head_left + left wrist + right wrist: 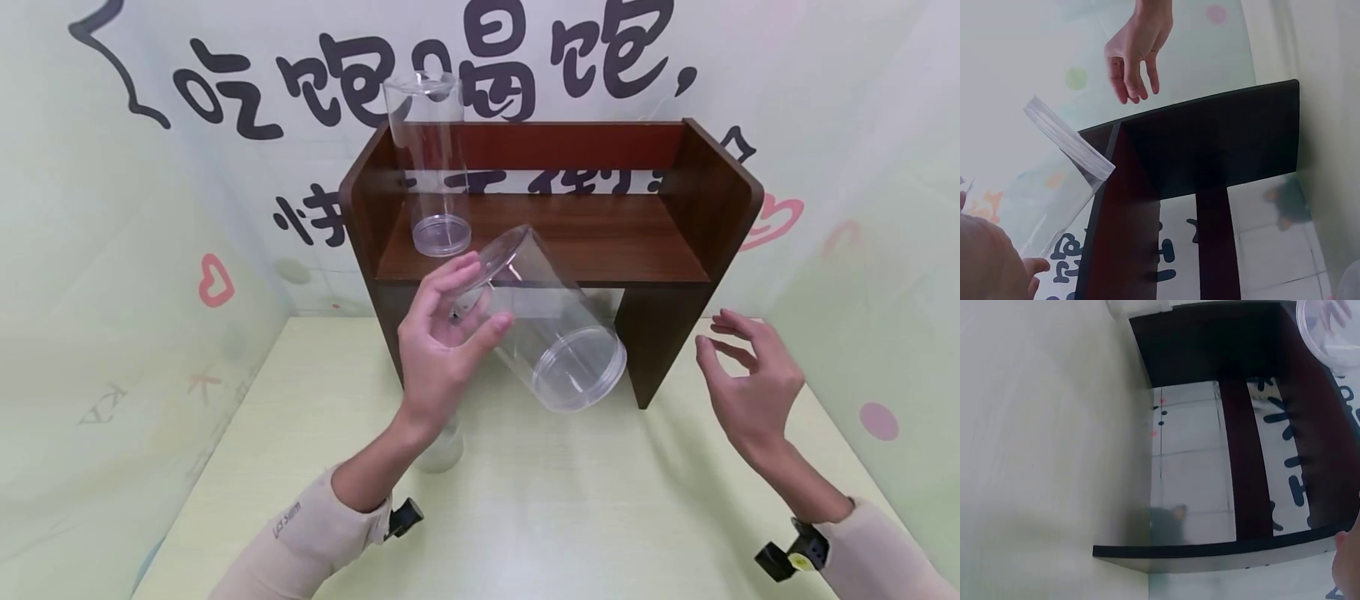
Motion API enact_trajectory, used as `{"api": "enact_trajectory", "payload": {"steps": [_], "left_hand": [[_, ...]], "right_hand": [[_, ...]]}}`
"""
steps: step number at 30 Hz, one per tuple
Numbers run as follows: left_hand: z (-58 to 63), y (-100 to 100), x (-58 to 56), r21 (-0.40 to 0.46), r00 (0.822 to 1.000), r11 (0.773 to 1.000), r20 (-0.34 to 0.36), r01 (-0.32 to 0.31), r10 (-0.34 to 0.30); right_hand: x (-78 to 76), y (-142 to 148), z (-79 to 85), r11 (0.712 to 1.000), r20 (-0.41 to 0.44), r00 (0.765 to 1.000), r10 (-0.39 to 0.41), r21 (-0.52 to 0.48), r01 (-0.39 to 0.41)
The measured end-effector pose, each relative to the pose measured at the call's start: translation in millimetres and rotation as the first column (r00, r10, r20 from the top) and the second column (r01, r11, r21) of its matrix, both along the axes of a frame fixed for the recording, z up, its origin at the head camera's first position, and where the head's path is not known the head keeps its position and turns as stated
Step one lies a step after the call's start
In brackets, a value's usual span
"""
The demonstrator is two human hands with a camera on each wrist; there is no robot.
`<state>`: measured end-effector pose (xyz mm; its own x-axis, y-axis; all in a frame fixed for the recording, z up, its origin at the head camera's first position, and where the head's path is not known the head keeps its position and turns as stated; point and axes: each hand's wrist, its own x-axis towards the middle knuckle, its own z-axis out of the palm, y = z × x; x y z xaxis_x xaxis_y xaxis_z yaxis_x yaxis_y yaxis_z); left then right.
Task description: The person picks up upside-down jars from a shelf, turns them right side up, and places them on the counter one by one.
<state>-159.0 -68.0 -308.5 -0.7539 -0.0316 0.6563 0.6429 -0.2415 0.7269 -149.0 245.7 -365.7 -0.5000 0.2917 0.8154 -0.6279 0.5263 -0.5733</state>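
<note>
In the head view my left hand [438, 358] grips a clear plastic jar [558, 333] near its upper left end. The jar is tilted in front of the shelf, its ringed round end pointing down to the right. That ringed end shows edge-on at the jar [1069, 137] in the left wrist view. My right hand [753, 387] hangs in the air right of the shelf with loosely bent fingers and nothing in them. A taller clear jar [431, 167] stands upright at the left of the shelf board. Behind my left wrist, another clear container [442, 450] is partly hidden on the table.
The dark brown wooden shelf [675, 242] stands at the back of the pale table [525, 517], with an open space under its board. Printed fabric [150, 208] with hearts and large black characters surrounds the table on the sides and back.
</note>
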Motion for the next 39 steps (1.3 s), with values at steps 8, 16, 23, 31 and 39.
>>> {"api": "enact_trajectory", "payload": {"steps": [8,16,23,31,39], "left_hand": [[-14.8,1.2,6.2,0.065,0.996,0.998,0.086,-0.028,0.023],[-26.2,10.5,12.1,0.232,0.987,0.973,0.156,-0.010,-0.027],[-33.0,19.5,17.4,0.330,0.966,0.944,0.243,0.008,-0.093],[-42.3,29.1,18.5,0.396,0.938,0.918,0.316,0.007,-0.143],[-48.8,33.6,21.8,0.400,0.911,0.916,0.376,0.007,-0.171]], "right_hand": [[15.0,-8.0,-13.6,0.964,-0.003,0.964,0.267,-0.004,-0.267],[26.0,-36.5,-24.4,0.772,-0.031,0.777,0.629,-0.095,-0.628],[29.7,-60.0,-28.9,0.722,-0.019,0.728,0.685,-0.116,-0.682],[28.3,-76.7,-34.2,0.666,-0.125,0.685,0.718,-0.163,-0.728],[22.5,-82.4,-36.1,0.701,-0.202,0.712,0.673,-0.135,-0.700]]}}
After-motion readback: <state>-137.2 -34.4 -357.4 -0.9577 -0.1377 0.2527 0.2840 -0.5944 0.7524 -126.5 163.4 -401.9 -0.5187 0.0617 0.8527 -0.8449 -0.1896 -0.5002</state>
